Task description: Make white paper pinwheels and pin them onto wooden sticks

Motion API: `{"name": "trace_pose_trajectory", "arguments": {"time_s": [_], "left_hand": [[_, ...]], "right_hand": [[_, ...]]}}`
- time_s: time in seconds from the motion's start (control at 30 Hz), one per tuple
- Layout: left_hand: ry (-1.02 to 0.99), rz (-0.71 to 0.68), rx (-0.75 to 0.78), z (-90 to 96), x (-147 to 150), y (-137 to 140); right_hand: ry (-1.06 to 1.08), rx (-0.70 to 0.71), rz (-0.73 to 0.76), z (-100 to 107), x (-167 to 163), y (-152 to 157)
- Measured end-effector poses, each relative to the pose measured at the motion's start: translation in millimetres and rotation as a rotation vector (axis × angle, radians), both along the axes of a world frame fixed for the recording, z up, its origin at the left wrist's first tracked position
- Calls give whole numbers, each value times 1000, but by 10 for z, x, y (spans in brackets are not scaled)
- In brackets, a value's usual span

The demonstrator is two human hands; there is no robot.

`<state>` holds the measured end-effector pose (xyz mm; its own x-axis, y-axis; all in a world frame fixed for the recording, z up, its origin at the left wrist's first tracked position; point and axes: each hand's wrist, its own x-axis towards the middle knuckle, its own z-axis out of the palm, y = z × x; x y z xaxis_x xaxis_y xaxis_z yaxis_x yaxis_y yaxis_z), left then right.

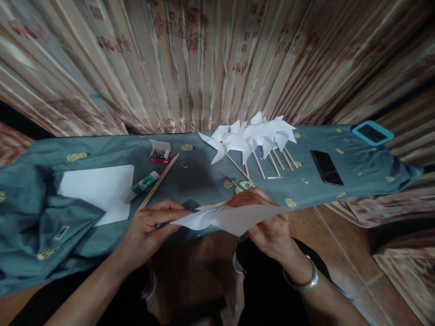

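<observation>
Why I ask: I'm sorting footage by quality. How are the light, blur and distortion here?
Head view: light is dim, with deep shadow below the table; head view, top: folds of the curtain fan outward, suggesting wide-angle distortion; head view, centre: the left hand, right hand and held paper look soft; head view, left: lettering on the tube is unreadable.

Two hands [154, 222], one held paper piece [234, 218], one phone [326, 167], one glue stick [145, 182], one box [160, 155]

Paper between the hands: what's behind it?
Behind the white paper, part of a wooden stick and the right hand show; scissors lie beyond. The paper covers that hand's middle, so its grip and the rest of the stick can't be seen.
</observation>
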<state>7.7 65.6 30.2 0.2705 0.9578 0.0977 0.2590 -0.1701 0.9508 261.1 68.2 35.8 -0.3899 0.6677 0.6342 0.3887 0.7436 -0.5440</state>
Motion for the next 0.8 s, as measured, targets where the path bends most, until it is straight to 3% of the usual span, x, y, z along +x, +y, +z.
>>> {"name": "trace_pose_trajectory", "arguments": {"time_s": [0.17,0.37,0.63,0.8], "left_hand": [[82,-6,146,81,-24,-79],[137,-18,198,-6,-61,-208],[51,87,5,-141,29,-365],[-89,238,-139,-334,79,-636]], "right_hand": [[-53,-85,-21,8,9,-28],[-48,-55,-6,-35,-26,-40],[-87,-355,-48,-36,-67,15],[-162,-553,44,-122,-150,67]]}}
